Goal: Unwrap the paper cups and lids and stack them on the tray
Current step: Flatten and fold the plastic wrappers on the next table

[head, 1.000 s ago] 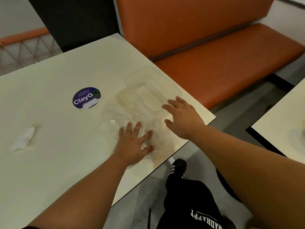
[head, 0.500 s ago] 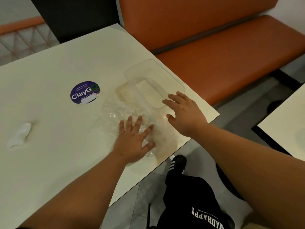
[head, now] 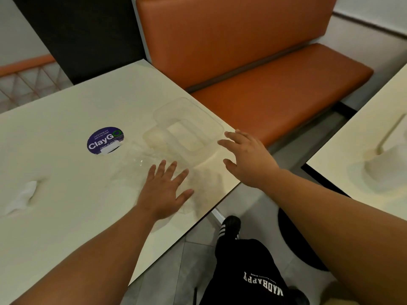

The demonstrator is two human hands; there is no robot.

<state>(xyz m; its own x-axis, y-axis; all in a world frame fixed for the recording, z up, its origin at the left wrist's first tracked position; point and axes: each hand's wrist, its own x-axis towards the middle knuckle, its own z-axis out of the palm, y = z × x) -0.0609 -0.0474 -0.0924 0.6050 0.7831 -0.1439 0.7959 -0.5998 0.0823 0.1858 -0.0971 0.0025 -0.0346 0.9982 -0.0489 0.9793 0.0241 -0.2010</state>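
The clear plastic tray (head: 199, 116) sits at the table's (head: 55, 150) right edge, its long axis running from about 10 o'clock to 4 o'clock, and it lies at roughly 12 o'clock from the left hand (head: 164, 190) and 10 o'clock from the right hand (head: 246, 159). The right hand is the nearer of the 2 – its fingertips sit just beside the tray's near right corner, fingers spread and relaxed, gripping nothing, though whether they touch the rim cannot be told. The left hand lies flat with fingers fanned on the crumpled clear plastic wrap (head: 141, 164), which spreads from the tray's near end toward 7 o'clock. No cups or lids can be made out on the tray – the wrap is too faint to show what it covers.
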